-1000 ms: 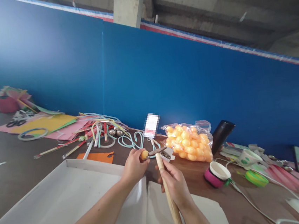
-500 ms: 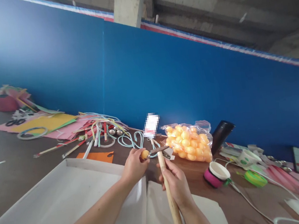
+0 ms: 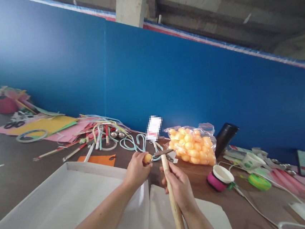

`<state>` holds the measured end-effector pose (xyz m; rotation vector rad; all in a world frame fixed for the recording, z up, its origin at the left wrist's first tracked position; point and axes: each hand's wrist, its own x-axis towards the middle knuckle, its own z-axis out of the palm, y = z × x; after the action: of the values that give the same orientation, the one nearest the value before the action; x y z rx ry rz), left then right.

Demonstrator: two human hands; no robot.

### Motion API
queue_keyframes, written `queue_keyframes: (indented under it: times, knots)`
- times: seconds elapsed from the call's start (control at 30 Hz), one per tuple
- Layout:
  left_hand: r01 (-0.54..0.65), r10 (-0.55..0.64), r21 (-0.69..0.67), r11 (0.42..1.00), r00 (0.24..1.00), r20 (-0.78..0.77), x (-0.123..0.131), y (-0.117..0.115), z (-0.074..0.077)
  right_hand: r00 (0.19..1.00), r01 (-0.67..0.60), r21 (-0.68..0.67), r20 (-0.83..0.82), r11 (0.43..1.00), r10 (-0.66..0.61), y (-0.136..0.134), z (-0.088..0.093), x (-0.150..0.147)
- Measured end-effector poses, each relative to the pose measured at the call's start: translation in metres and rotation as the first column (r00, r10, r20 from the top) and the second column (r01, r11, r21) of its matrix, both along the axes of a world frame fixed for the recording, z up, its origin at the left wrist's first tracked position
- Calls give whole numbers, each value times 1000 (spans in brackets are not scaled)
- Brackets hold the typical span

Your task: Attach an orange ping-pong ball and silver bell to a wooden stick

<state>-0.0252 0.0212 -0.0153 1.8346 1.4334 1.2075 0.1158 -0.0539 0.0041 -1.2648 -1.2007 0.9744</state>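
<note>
Two hands bring a yellow ball (image 3: 147,158) and a hammer (image 3: 173,200) close together above the surface (image 3: 198,176).
The fingers of the left hand (image 3: 136,170) pinch the ball from its left side, probably so that its right side, where a small shiny piece (image 3: 151,160) shows, remains free towards the hammer head (image 3: 164,152); the head lies just beside it, seemingly not touching. The fingers of the right hand (image 3: 178,185) are wrapped around the wooden handle high up near the head, which likely gives finer control. The left forearm reaches over the white tray (image 3: 55,199), from the near left; the right forearm rises from the near right, its thumb lying along the handle. The bag of balls (image 3: 190,147) stands at the far right, perhaps for easy reach.
</note>
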Motion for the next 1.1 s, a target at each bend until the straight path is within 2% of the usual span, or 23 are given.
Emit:
queue_keyframes:
  times: [1.1]
  knots:
    - [-2, 1, -9, 1000, 1000, -9, 0, 2, -3, 1000, -3, 1, 20, 1000, 3, -2, 1, -3]
